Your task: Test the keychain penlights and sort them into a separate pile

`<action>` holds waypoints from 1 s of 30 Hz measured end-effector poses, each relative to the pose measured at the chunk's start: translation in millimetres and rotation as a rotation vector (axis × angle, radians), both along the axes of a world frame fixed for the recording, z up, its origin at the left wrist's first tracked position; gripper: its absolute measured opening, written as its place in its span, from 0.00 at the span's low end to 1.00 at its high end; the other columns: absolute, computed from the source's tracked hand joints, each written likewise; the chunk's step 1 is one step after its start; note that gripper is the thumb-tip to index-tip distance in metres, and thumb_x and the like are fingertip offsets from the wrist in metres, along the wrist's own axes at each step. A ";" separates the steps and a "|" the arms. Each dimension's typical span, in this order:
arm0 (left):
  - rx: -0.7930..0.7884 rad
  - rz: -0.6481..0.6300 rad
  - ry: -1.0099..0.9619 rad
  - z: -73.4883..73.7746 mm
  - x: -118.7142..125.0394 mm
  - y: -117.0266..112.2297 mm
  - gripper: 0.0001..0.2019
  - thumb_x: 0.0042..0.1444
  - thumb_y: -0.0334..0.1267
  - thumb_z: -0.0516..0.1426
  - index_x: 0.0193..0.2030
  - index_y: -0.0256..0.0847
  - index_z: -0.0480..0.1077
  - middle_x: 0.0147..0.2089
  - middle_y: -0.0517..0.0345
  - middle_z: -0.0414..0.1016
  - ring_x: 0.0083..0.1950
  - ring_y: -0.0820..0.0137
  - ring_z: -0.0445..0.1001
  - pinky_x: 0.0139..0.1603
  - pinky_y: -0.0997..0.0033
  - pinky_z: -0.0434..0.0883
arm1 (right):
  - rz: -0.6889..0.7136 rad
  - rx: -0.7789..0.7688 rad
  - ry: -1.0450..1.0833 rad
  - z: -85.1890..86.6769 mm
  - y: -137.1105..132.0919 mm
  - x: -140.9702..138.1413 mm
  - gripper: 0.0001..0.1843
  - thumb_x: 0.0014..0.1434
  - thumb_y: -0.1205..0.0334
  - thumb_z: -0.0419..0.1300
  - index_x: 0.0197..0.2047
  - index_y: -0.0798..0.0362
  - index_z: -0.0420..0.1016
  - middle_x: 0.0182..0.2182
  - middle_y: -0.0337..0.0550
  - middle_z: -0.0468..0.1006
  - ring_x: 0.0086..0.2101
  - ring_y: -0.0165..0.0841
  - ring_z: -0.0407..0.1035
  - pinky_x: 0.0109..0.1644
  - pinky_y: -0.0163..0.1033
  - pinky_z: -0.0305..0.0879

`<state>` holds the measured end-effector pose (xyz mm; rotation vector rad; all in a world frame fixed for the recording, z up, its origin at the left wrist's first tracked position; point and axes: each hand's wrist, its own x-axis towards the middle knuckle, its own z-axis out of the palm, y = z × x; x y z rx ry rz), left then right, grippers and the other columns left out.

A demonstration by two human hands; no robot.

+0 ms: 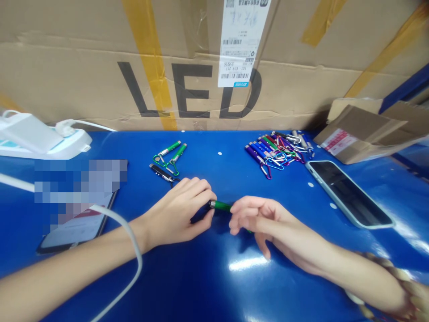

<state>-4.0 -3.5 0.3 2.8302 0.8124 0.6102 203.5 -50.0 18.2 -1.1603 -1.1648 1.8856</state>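
Between my two hands is a small green keychain flashlight [221, 205] with a silver end. My left hand [187, 208] pinches that silver end between thumb and fingers. The other end runs into my right hand [261, 217], whose thumb and fingertips close on it; a bit of green shows below the palm. Beyond my left hand lie two green keychain flashlights [172, 150] with green carabiner clips, and a black one [161, 173] partly behind my knuckles. Further right lies a pile of similar flashlights [264, 150] in purple, blue, red, green and silver, with coloured clips.
A large cardboard box [100, 89] marked LED stands along the back. On the right are a phone [348, 192] and an open small carton [368, 129]. On the left are a white power strip [73, 143], another phone [87, 223] and a white cable [136, 250] crossing my left forearm.
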 end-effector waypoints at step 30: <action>0.198 -0.081 -0.045 1.0 -4.3 -4.0 0.13 0.64 0.43 0.48 0.45 0.39 0.70 0.39 0.54 0.72 0.39 0.70 0.68 0.41 0.69 0.61 | 0.142 1.083 -0.729 -15.9 7.7 8.9 0.10 0.60 0.57 0.58 0.42 0.48 0.79 0.32 0.45 0.80 0.31 0.35 0.73 0.36 0.39 0.70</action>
